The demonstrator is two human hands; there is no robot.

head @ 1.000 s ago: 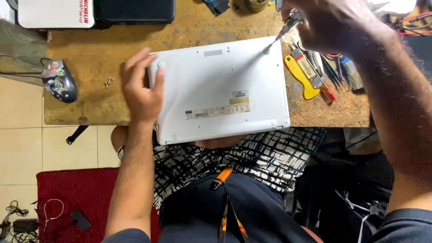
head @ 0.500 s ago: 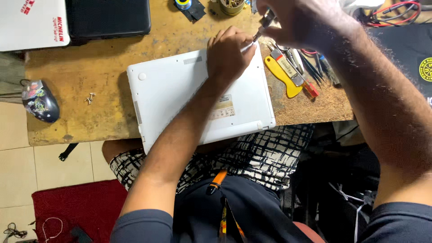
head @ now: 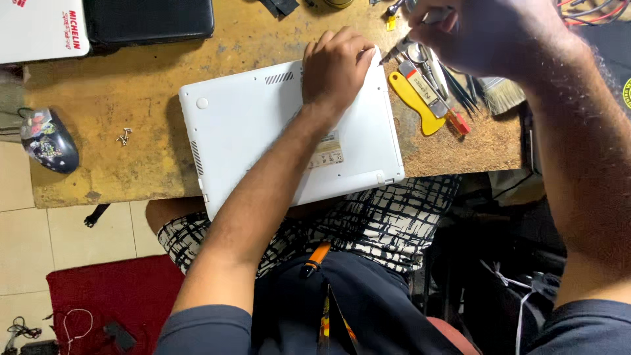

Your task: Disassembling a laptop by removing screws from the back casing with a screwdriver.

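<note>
Since a moment ago my left hand has stayed pressed on the far right part of the white laptop, where a second back it lay on the left end; the right hand has kept the screwdriver at the far right corner.

Nearest me, the laptop lies upside down, its near edge overhanging the near edge of the desk above my lap. Its long axis runs left to right along the desk, slightly skewed, the left end nearer me and the right end farther. A small label sits toward its near side, vent slots along its left edge.

My left hand lies flat on the base, fingers loosely curled and pressing down, gripping nothing. My right hand, fingers pinched together around the screwdriver handle, holds the tool slanting down and left, its tip at the laptop's far right corner.

Right of the laptop, near the desk's right edge, lie a yellow plastic pry tool, a red-handled tool and a brush. To the left, a few loose screws rest on bare wood, and a patterned mouse sits at the left edge. At the far left corner lie a black case and another white laptop.
</note>
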